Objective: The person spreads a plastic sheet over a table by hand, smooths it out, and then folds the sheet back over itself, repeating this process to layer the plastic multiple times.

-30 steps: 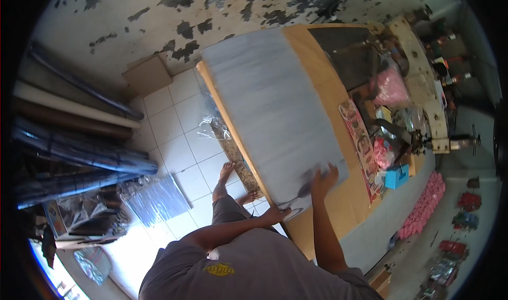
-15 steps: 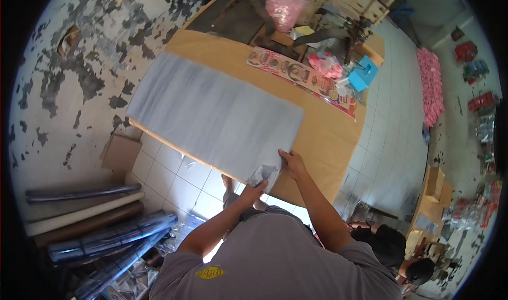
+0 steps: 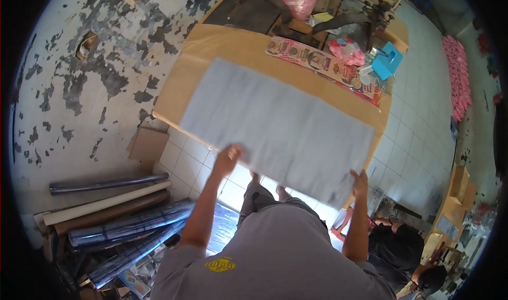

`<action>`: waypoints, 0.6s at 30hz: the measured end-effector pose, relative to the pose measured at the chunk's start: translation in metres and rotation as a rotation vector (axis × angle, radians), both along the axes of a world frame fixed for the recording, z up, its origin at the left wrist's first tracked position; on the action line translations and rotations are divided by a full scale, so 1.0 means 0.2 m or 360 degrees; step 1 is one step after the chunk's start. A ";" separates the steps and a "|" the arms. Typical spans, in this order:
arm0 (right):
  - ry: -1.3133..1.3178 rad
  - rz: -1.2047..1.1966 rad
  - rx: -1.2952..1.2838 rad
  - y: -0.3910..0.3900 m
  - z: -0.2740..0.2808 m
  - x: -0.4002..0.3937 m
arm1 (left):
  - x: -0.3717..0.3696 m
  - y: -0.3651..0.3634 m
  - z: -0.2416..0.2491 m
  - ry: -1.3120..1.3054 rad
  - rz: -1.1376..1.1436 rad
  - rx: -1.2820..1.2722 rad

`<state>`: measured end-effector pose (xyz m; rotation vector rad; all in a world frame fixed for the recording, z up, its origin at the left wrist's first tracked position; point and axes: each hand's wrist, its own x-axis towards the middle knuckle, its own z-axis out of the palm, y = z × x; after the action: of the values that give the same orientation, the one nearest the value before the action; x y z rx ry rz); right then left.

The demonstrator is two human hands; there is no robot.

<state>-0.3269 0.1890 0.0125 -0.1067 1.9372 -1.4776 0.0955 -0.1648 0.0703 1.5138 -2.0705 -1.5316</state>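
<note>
A large grey, translucent-looking sheet (image 3: 280,133), perhaps a stack of thin sheets, lies slanted over the brown-covered table (image 3: 169,91). Its near right corner reaches past the table's front edge. My left hand (image 3: 227,159) is closed at the sheet's near edge, left of the middle. At the right end, my right hand (image 3: 360,182) pinches the short side close to the near corner. Motion slightly blurs the sheet's surface, and I cannot make out separate layers.
A printed pink packaging strip (image 3: 323,67), a pink plastic bag (image 3: 346,52) and a blue container (image 3: 386,60) sit at the table's far side. Long rolls (image 3: 132,223) lie on the floor at left. Another person (image 3: 394,249) in dark clothes is at lower right.
The sheet has shifted right along the table. My left hand has moved from the near right corner leftward along the near edge; my right hand has moved right with the sheet's end.
</note>
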 end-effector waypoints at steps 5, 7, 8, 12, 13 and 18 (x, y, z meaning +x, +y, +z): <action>0.0234 -0.0112 0.0301 0.43 -0.01 -0.19 | -0.14 -0.62 -0.06 -0.0164 -0.0206 -0.1352; 0.0440 -0.0076 0.0414 0.47 0.00 -0.24 | -0.23 -0.74 -0.08 -0.0355 -0.0244 -0.1461; 0.0491 -0.0083 0.0436 0.47 0.02 -0.24 | -0.24 -0.78 -0.12 -0.0417 -0.0210 -0.1406; 0.0158 -0.0082 0.0570 0.57 -0.06 -0.35 | -0.23 -0.87 -0.41 -0.0644 -0.0115 -0.1317; 0.0137 -0.0101 0.0558 0.60 -0.09 -0.35 | -0.21 -0.84 -0.43 -0.0702 -0.0101 -0.1316; -0.0006 -0.0122 0.0490 0.56 -0.10 -0.38 | -0.15 -0.89 -0.37 -0.0602 -0.0232 -0.1150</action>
<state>-0.4035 0.3018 -0.0083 0.1098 2.1610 -1.2070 0.0653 -0.3421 -0.0045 1.4327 -2.5711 -0.4116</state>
